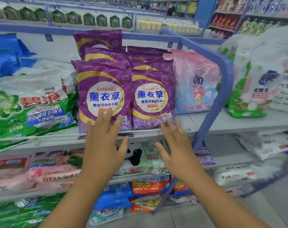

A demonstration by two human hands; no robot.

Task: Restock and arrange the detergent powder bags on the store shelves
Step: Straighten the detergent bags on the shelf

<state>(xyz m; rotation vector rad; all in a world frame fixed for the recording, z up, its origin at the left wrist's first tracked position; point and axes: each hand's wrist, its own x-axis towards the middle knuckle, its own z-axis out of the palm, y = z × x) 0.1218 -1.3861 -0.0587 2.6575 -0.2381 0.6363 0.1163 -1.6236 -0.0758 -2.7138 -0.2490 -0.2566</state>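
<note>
A blue-framed store shelf unit [222,83] fills the view, its pale shelves packed with detergent powder bags on several levels. On the middle shelf [205,122], a large green and white bag [29,106] leans at the left, its bottom edge hanging over the shelf lip. Far right, on the neighbouring section, stand a white and green bag [248,89] and other white bags. A pink and blue bag [194,84] stands upright just right of centre.

At the centre stand the purple detergent bags, in two rows front to back. The front left purple bag [103,96] and the front right purple bag [152,97] stand upright side by side, touching, at the shelf's near edge. More purple bags [98,41] rise behind them.

Lower shelves hold pink, green, blue and orange bags, blurred.

Two bare arms reach in from the bottom. The left hand [103,142] is spread flat, fingers straight, its fingertips resting on the lower front of the front left purple bag. The right hand [176,145] is also spread wide, fingers straight, fingertips at the bottom corner of the front right purple bag; whether they touch it cannot be told. Neither hand grips anything.
</note>
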